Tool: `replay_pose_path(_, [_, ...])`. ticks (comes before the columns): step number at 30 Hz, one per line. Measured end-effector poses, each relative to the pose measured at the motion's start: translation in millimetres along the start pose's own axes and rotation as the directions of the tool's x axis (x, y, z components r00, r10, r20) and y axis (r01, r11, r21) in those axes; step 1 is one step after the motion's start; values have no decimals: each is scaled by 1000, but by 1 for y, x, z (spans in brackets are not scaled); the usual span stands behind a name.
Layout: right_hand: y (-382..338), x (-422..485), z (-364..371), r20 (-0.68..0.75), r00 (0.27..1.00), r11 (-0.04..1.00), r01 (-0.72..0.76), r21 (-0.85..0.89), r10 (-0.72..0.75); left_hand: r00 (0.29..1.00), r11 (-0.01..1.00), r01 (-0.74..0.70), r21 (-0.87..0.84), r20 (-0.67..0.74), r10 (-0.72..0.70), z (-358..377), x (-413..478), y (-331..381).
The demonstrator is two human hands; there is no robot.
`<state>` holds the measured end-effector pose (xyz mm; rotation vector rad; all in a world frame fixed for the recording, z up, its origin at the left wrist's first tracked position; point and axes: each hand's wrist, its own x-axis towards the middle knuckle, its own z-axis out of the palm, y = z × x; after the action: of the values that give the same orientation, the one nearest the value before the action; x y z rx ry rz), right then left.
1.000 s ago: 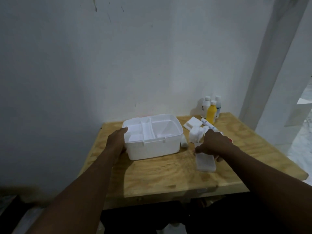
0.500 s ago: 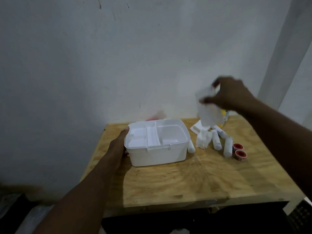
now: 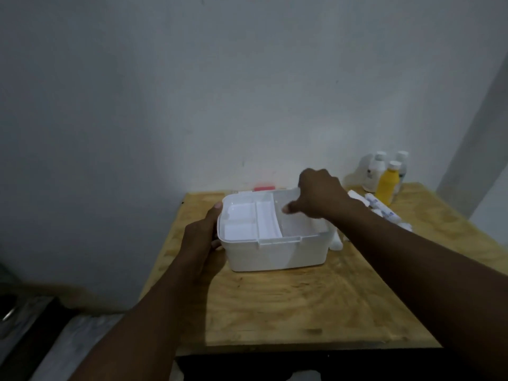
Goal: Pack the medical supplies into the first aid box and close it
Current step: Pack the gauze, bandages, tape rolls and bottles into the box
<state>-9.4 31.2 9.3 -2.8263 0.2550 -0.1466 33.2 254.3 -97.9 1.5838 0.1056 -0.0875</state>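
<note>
The packing step is under way, judging by how things lie. The first aid box stands open on the counter, its divided tray showing white and bare. The right hand hangs over the compartment at the box's three o'clock end. Its fingers are curled and appear to pinch the top edge of a pale, see-through packet that dips into that compartment, though blur keeps the grip from being certain.

The left hand clamps the box's nine o'clock end — thumb up at the rim, fingers round the wall — to steady it. So the box sits between the two hands, touched by the left and overhung by the right.

The next move likely calls for letting the packet settle flat in its compartment and releasing it, then reaching toward two o'clock for the rest. There lie the bandage rolls, with a yellow bottle and white bottles behind them against the wall. One small white roll lies just beside the box's three o'clock end.

A red edge peeps from behind the box at twelve o'clock — possibly the lid, but I cannot tell. Closing comes last.
</note>
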Motion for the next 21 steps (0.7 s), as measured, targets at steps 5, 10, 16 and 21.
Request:
replay_pose_path(5, [-5, 2, 24, 106, 994, 994, 41, -99, -30, 997, 996, -41, 79, -65, 46, 3, 0, -2])
replay_pose_path(10, [-2, 6, 35, 134, 989, 982, 89, -165, -67, 990, 987, -101, 125, -82, 111, 4, -2, -1])
replay_pose_path(16, [1, 7, 36, 113, 990, 968, 111, -225, -87, 989, 985, -80, 150, -111, 98, 4, -2, -2])
replay_pose_path(21, [3, 5, 33, 117, 989, 965, 115, -236, -90, 984, 982, -86, 167, -139, 110, 7, -3, -1])
